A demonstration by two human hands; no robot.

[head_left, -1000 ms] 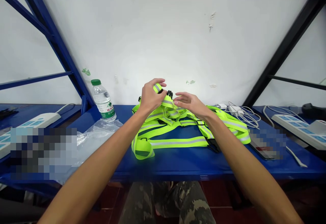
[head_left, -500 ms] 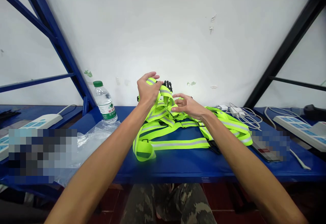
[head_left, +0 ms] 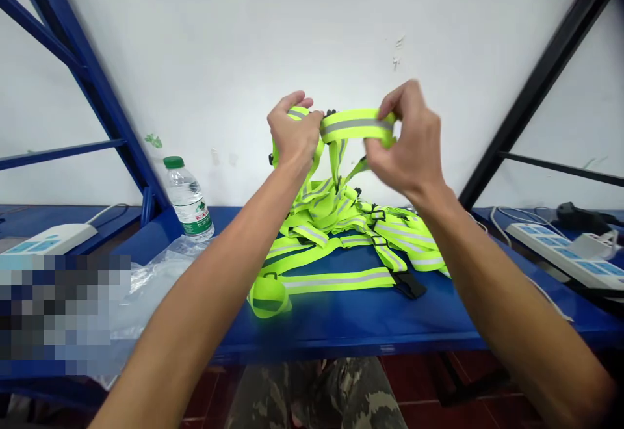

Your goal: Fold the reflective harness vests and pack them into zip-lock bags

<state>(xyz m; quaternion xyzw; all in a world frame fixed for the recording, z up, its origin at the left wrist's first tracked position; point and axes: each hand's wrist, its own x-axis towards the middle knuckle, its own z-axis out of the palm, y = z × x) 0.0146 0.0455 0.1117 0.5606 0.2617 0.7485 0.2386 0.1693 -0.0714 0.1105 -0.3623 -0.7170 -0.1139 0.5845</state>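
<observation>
A tangle of neon-yellow reflective straps [head_left: 336, 234] with grey bands and black buckles lies on the blue shelf [head_left: 351, 318]. My left hand [head_left: 292, 133] and my right hand [head_left: 407, 146] are raised above the pile, each closed on one end of a single strap held taut and level between them. More straps hang down from that stretch into the heap. A black buckle [head_left: 408, 284] rests at the front right of the pile.
A water bottle [head_left: 186, 198] with a green cap stands at the left by a blue frame post. Crumpled clear plastic [head_left: 146, 286] lies left of the straps. White power strips [head_left: 560, 253] and cables sit at the right, another power strip [head_left: 46, 239] at the far left.
Both hands have risen from the pile. The right hand has closed on a strap, and the two hands have lifted and stretched it between them, dragging more straps up.
</observation>
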